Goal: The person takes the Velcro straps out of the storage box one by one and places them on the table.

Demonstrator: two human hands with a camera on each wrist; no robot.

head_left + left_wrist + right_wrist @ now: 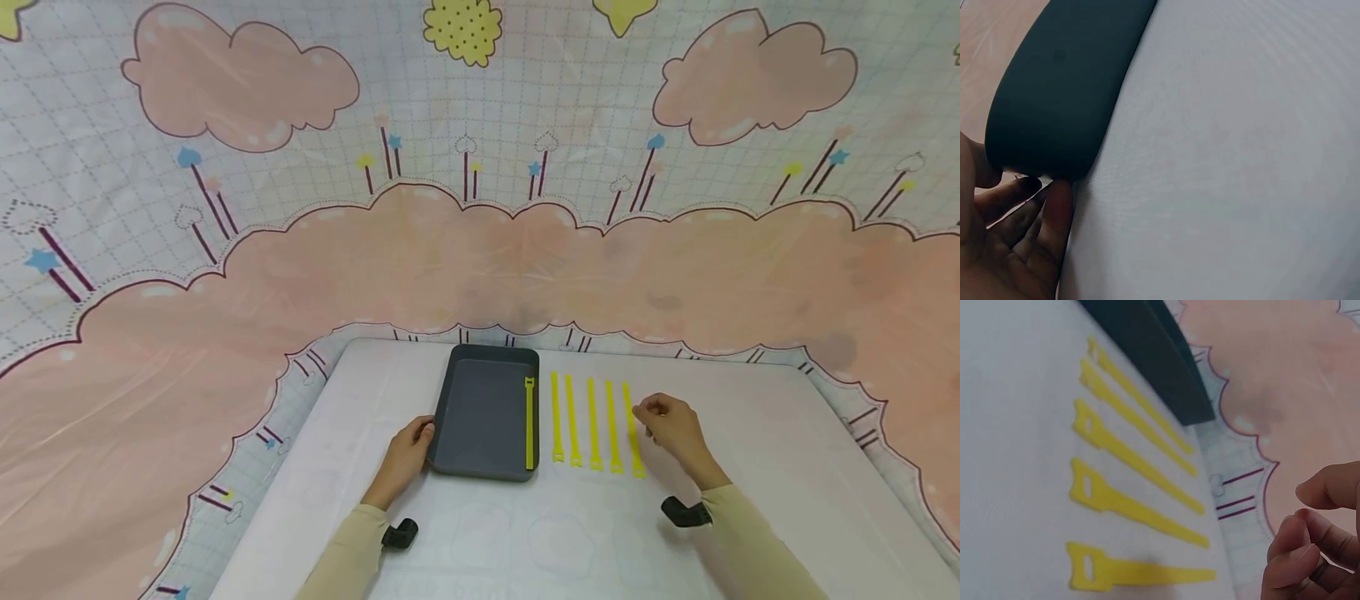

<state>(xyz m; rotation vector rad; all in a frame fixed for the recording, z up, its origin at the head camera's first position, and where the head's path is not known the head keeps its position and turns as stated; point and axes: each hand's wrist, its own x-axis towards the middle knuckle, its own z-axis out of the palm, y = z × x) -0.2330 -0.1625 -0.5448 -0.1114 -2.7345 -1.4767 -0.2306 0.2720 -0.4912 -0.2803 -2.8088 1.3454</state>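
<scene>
My left hand [407, 454] grips the near left edge of a dark grey rectangular tray [480, 417], thumb at the rim and fingers against the outer wall in the left wrist view. Inside the tray, along its right side, lies one yellow cable tie [529, 425] with a slotted head. Several more yellow cable ties [593, 423] lie in a row to the right of the tray, slotted heads toward me. Over the rightmost cable tie [1147, 573] hovers my right hand [671, 429], fingers loosely bent. Its thumb and index finger are apart in the right wrist view, with nothing between them.
The white table [487, 542] carries the tray and ties near its far edge. Behind it hangs a patterned curtain [525, 258] with pink clouds. A black wrist camera [686, 512] sits on the right wrist and another black camera [400, 534] on the left.
</scene>
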